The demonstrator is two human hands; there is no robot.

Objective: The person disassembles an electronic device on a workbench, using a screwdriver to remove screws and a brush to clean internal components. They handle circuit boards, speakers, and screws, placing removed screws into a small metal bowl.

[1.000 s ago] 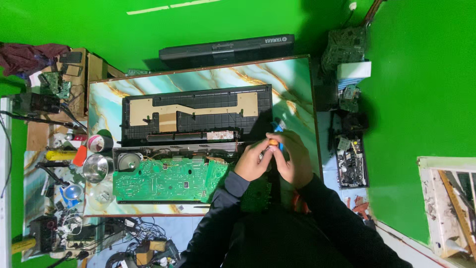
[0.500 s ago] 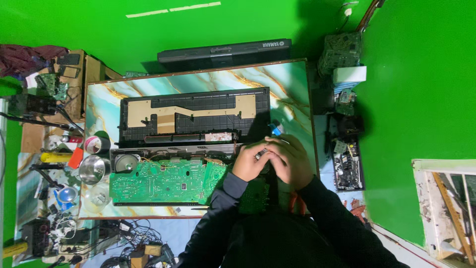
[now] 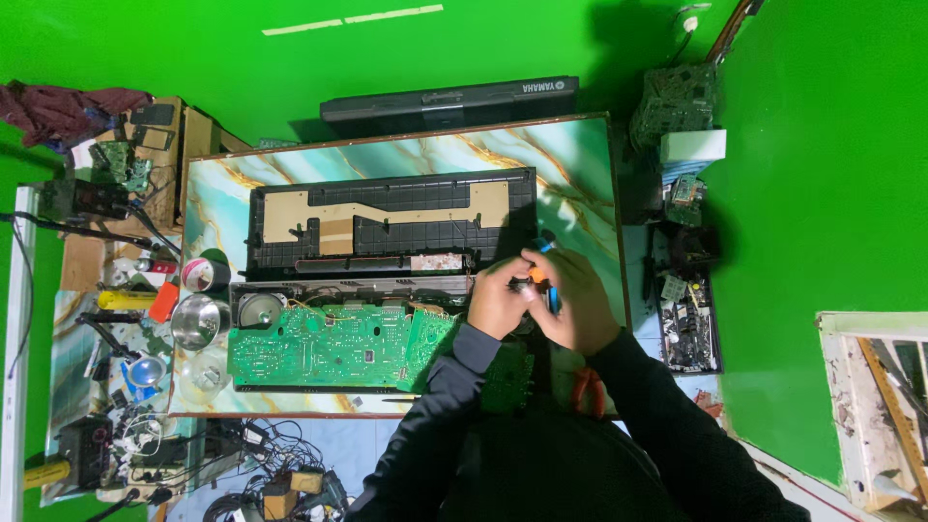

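Both hands are together at the right end of the tabletop [image 3: 580,155], just past the open keyboard case [image 3: 391,220]. The left hand [image 3: 498,298] is curled shut around a small dark part [image 3: 525,286]; what the part is can't be made out at this size. The right hand [image 3: 578,302] is closed around a screwdriver [image 3: 544,263] with a blue and orange handle, its blue end poking out above the knuckles toward the case's right corner. The two hands touch, fingers overlapping over the part.

Just left of the hands lies a long green board [image 3: 324,346], flat along the near edge of the tabletop, with a smaller green board [image 3: 430,336] tilted against its right end. A round speaker [image 3: 259,309] sits at the big board's upper left corner. Beyond the tabletop's left edge stand a steel bowl [image 3: 198,321] and a tape roll [image 3: 203,275], amid loose tools and cables.
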